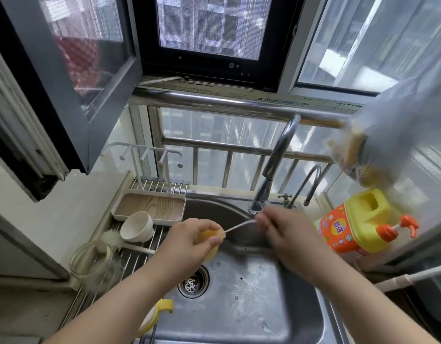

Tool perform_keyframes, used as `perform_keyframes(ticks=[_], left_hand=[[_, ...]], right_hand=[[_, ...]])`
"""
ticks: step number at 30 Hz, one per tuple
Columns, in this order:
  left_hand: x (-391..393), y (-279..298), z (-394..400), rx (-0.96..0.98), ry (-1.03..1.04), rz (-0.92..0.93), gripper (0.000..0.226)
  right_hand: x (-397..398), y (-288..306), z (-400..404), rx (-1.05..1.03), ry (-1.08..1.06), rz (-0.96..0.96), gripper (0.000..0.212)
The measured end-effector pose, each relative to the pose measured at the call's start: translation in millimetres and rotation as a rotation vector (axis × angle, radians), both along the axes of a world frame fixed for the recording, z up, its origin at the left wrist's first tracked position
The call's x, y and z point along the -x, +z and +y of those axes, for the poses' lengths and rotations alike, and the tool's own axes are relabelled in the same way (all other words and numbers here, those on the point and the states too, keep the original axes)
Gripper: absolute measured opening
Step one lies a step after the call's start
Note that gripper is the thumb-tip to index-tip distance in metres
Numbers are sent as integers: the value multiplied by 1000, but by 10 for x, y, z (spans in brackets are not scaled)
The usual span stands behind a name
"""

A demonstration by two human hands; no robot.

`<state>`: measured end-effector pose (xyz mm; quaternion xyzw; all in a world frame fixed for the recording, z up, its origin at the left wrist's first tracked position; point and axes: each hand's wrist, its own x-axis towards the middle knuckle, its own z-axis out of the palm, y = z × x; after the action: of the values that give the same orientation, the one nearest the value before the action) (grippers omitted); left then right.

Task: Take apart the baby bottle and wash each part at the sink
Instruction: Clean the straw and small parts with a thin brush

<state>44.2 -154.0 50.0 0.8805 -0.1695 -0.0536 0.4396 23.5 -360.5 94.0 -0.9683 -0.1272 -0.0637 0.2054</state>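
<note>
Listing near to far: yellow lid is seen at the sink edge; glass bottle is laid on the rack beside a brush. Left hand is closed on a yellow nipple part above the drain. Right hand, blurred, is pinched on a thin brush entering it. Risk judged: wet part may be dropped, or silicone pierced by hard pushing. Soap is stood beyond.

Left of the grip: white bowl tipped on wire rack, beside wooden-bottomed tray | Right: yellow-orange detergent pump bottle | Above: open window
</note>
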Motion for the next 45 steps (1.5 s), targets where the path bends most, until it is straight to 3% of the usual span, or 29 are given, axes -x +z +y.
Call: perform_keyframes(ticks=[2, 5, 9, 12, 16, 19, 22, 25, 29, 32, 38, 42, 45], left_hand=[[-6, -16, 9, -29, -7, -19, 19], [7, -36, 20, -34, -4, -19, 17], [16, -33, 5, -16, -14, -17, 24], [9, -30, -6, -35, -5, -30, 23], [11, -31, -3, -28, 5, -26, 19], [35, -12, -17, -42, 5, -18, 16], [43, -7, -23, -48, 2, -5, 25], [48, -24, -37, -40, 16, 1, 23], [52, 4, -60, 8, 78, 31, 31], [72, 21, -58, 9, 100, 29, 20], [87, 5, -41, 85, 120, 55, 15], [84, 10, -39, 131, 118, 67, 17], [95, 13, -26, 129, 112, 54, 18]], right_hand=[[-40, 45, -79, -59, -40, -48, 30], [4, 0, -20, 65, 56, 17, 28], [-39, -5, -88, -11, 13, -32, 27], [7, -89, -16, 62, 93, -10, 30], [-49, -78, -141, -49, -37, -44, 29], [8, -123, -61, 91, 76, -16, 31], [-13, -94, -110, 59, 6, -26, 37], [13, -40, -112, 206, 103, 11, 47], [33, 52, -173, 187, 19, -44, 14], [60, 95, -140, 257, 68, -30, 5], [100, -4, -152, 334, 39, -173, 21], [86, 15, -190, 237, -66, -192, 16], [129, -35, -156, 300, 28, -132, 14]])
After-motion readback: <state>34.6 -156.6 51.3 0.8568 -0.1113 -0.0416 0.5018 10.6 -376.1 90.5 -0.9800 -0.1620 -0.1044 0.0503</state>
